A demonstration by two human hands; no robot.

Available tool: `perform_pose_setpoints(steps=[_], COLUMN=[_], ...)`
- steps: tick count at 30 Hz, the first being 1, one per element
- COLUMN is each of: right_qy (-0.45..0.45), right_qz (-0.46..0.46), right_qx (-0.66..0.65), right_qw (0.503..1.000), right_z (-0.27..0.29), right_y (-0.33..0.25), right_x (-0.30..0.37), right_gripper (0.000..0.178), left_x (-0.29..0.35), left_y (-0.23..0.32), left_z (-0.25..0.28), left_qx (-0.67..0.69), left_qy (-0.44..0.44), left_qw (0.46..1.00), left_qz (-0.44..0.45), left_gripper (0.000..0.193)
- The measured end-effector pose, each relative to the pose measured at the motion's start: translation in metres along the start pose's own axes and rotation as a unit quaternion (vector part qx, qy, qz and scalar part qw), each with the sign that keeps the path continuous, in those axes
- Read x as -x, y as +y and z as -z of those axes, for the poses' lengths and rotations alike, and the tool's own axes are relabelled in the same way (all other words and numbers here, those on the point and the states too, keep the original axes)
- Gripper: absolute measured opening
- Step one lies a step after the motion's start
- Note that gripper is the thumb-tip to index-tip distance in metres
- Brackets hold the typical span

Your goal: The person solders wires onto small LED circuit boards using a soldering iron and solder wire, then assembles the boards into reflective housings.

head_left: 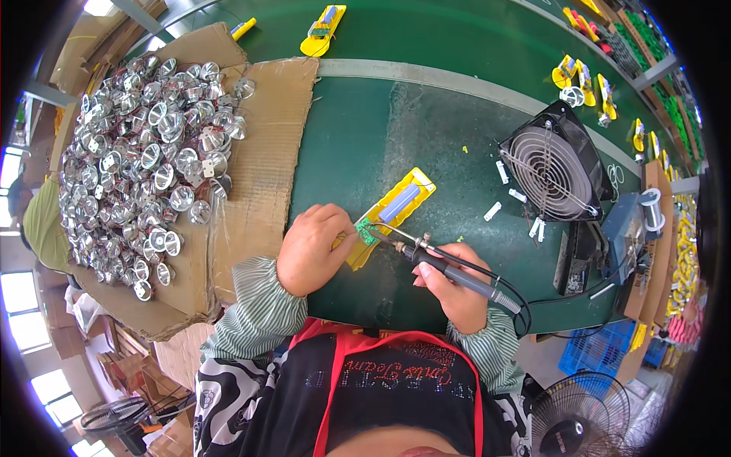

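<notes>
On the green table lies a yellow plastic housing (421,186), tilted, its upper end pointing away to the right. Inside it sits a pale blue cylindrical battery (400,203), with a small green circuit board (367,231) near the lower end. My left hand (316,247) is closed at the board's left edge, thumb and fingers pinching it; the exact contact is partly hidden. In my right hand (461,293) is a soldering iron (457,273) with a thin metal guide tube (396,230) alongside. Its tip reaches the circuit board.
Many silver reflector cups (156,167) with wires are heaped on cardboard (263,145) at left. A black fan (552,164) stands right, beside small white pieces (493,212), a blue soldering station (620,228) and a solder spool (651,209). More yellow housings (324,32) lie at the back.
</notes>
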State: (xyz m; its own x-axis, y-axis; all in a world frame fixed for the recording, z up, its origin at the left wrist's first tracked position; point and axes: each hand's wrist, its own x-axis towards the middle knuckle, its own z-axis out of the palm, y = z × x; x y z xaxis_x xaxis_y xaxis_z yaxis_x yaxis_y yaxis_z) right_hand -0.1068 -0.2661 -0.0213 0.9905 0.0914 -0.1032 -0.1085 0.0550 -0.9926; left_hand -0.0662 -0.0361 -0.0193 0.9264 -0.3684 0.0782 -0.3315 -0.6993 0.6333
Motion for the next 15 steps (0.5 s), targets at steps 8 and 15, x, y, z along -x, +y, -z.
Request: perform_pose_setpoints(steps=[8,15], right_qy=[-0.036,0.014], right_qz=[-0.002,-0.014], right_qx=[0.024,-0.035], right_qw=[0.999,0.999], right_z=[0.0051,0.007], right_y=[0.0019,-0.0033], right_x=[0.0001,0.0061], right_gripper=[0.016,0.017], left_x=[-0.0005,0.0007], left_y=[0.0024,0.0019], left_z=[-0.0008,-0.002], left_qx=[0.0,0.005], left_qy=[0.005,0.001], left_qw=[1.0,1.0], left_qz=[0.001,0.007], left_gripper=[0.007,0.007])
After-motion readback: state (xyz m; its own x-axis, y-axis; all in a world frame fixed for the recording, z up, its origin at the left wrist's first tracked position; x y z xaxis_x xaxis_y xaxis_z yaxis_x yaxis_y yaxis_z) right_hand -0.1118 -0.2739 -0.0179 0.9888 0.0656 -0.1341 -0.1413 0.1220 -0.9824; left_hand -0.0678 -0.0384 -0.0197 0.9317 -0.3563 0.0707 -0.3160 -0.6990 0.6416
